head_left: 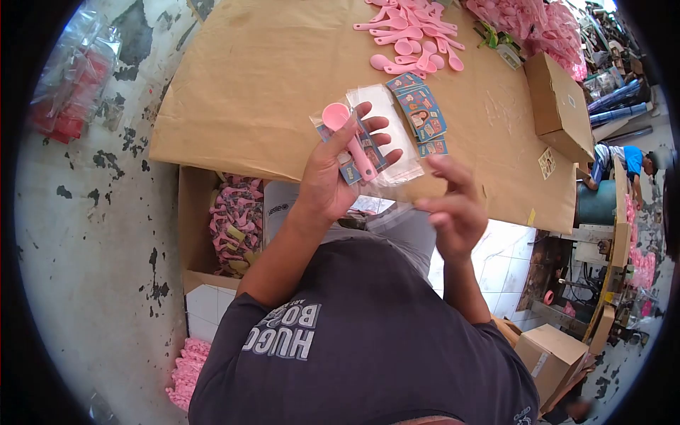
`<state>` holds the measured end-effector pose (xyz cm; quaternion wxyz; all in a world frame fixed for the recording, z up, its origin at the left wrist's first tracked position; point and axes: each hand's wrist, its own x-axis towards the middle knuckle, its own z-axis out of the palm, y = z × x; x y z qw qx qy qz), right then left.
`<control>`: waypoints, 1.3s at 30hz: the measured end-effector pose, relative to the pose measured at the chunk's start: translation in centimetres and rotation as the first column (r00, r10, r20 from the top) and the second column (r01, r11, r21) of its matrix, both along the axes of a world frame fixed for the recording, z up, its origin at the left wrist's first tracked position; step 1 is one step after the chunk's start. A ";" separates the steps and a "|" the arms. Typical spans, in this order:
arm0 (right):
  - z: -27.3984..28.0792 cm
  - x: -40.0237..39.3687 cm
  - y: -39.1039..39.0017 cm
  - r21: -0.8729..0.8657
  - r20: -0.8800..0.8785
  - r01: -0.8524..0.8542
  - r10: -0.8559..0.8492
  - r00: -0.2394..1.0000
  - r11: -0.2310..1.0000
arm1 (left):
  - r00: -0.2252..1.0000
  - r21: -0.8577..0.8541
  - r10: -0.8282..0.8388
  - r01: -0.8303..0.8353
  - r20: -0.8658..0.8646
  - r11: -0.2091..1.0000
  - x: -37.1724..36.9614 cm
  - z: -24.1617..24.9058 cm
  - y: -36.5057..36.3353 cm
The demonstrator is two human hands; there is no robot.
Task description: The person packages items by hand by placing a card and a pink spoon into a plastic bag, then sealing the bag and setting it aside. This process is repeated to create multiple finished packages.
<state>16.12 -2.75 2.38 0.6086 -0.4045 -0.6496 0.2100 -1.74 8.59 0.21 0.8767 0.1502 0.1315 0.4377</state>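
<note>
Clamping one pink spoon [362, 157], the left hand [327, 173] sits apart from one blurred right hand [457, 212], whose grip is unclear

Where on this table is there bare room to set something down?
The widest patch is the table's left side, left of the left hand and pink spoon pile. Another lies between the printed cards and the cardboard box. It is crowded around the cards and clear bags, and beyond them at the spoons.

smooth pink plastic spoons [414, 33] with a soft sheen, matt brown paper table covering [283, 85] (faintly creased), glossy printed blue cards [423, 113], thin shiny clear plastic bags [386, 131]
</note>
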 end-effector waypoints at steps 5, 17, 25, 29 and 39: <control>0.7 1.6 2.1 0.046 0.365 0.242 -0.242 0.899 0.969 | 0.991 0.017 -0.091 0.090 0.096 0.996 0.0 2.2 -0.4; 1.9 0.5 2.8 0.063 0.274 0.049 -0.065 0.960 0.997 | 0.968 0.044 -0.251 0.249 0.023 0.967 1.1 0.9 -1.2; 0.9 1.0 1.8 -0.443 -0.223 -0.023 -0.085 0.971 0.896 | 0.915 0.406 -0.073 0.246 -0.397 0.880 1.0 2.6 -2.1; 0.8 -0.2 1.5 -0.535 -0.359 -0.156 -0.056 0.932 0.831 | 0.839 0.400 0.020 0.239 -0.544 0.885 1.0 1.6 -2.4; 1.2 1.3 2.9 0.018 0.305 0.492 -0.473 0.827 0.871 | 0.739 0.530 0.256 0.158 -0.623 0.833 1.6 2.2 -3.8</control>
